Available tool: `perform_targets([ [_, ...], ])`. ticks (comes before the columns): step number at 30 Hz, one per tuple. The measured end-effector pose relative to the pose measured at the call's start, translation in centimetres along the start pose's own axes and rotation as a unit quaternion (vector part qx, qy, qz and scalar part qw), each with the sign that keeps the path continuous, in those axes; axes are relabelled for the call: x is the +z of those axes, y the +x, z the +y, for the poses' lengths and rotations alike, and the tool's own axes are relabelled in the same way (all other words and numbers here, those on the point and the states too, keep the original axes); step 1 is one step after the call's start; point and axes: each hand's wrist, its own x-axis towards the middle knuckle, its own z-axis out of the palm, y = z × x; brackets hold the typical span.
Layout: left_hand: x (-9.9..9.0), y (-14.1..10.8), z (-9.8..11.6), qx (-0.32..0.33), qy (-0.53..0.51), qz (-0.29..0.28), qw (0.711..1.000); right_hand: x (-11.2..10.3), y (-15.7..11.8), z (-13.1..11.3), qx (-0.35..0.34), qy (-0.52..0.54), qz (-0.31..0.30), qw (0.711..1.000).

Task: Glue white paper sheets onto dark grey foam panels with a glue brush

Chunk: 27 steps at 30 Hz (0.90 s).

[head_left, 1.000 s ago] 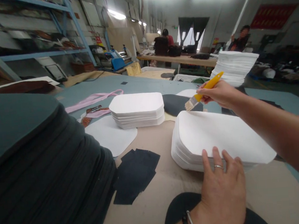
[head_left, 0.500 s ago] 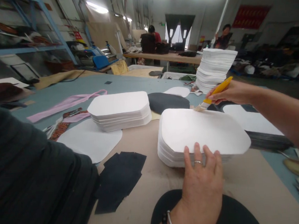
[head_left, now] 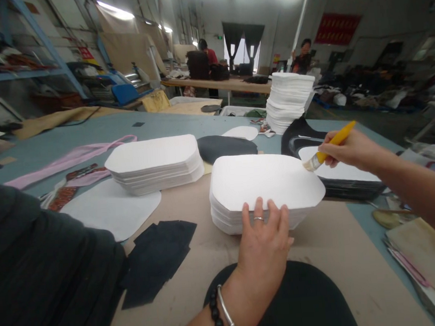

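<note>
My right hand is closed around the yellow handle of a brush. Its bristles touch the right far edge of the top sheet on a stack of white rounded pieces. With fingers spread, my left hand rests its fingertips on the near edge of that stack; it wears a ring and bracelets. Below my left wrist lies a dark rounded piece. A second white stack stands to the left.
A tall white stack stands at the back. Dark rolled fabric fills the left foreground. A black cut piece lies beside it. Papers lie at the right edge. Two people are in the background.
The brush in my right hand has moved along the far edge to the right end of the stack. My left hand still touches the near edge. The view has shifted to the right.
</note>
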Motion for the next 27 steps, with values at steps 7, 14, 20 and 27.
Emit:
perform_targets([
  [7,-3.0,1.8,-1.4,0.036,-0.032,-0.077,0.996,0.8,-9.0,-0.7,-0.026,-0.159,0.049,0.986],
  [14,-7.2,11.4,-9.4,-0.002,-0.335,-0.344,0.877,3.7,-11.9,-6.4,-0.174,-0.005,-0.083,0.981],
  [20,-6.2,13.5,-12.2,-0.087,-0.412,-0.401,0.813,9.0,-9.8,-9.7,-0.284,0.088,-0.208,0.932],
  [27,-5.9,13.3,-11.3,-0.044,-0.411,-0.428,0.804,1.9,-7.8,-2.5,-0.158,0.033,-0.279,0.947],
])
